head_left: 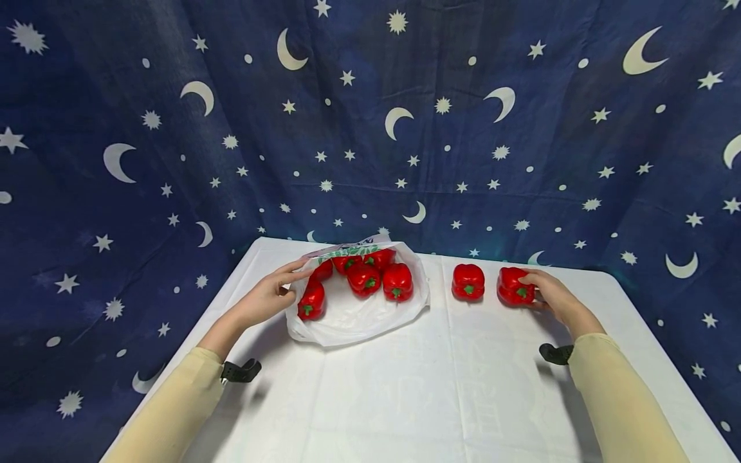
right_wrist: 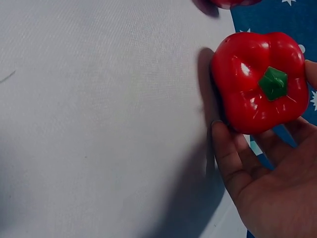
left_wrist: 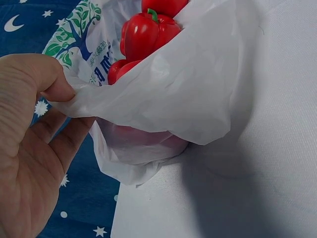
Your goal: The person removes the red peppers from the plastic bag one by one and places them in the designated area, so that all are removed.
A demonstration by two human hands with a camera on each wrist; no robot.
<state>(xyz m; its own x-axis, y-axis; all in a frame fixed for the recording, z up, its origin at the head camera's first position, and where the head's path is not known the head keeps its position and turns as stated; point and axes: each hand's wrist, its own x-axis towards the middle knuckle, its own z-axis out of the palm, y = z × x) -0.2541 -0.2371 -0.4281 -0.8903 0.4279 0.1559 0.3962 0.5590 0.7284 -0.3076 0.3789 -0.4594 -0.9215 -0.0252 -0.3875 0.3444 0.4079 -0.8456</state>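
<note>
A white plastic bag (head_left: 359, 323) lies with its mouth spread wide and several red bell peppers (head_left: 397, 283) inside. At its left side my left hand (head_left: 263, 302) pinches the rim between thumb and fingers; the left wrist view shows the film (left_wrist: 163, 94) lifted there, with a green tree print behind. To the right of the bag, my right hand (head_left: 554, 297) grips a red bell pepper (right_wrist: 237, 94), thumb on one side and fingers underneath. Its green stem end faces the right wrist camera. Another bell pepper (head_left: 467, 283) sits between that one and the bag.
A white cloth covers the table (head_left: 393, 399), with the bag and peppers toward its far edge. Behind and beside it hangs a dark blue curtain (head_left: 359, 128) printed with moons and stars. Black straps (head_left: 242, 371) show at both wrists.
</note>
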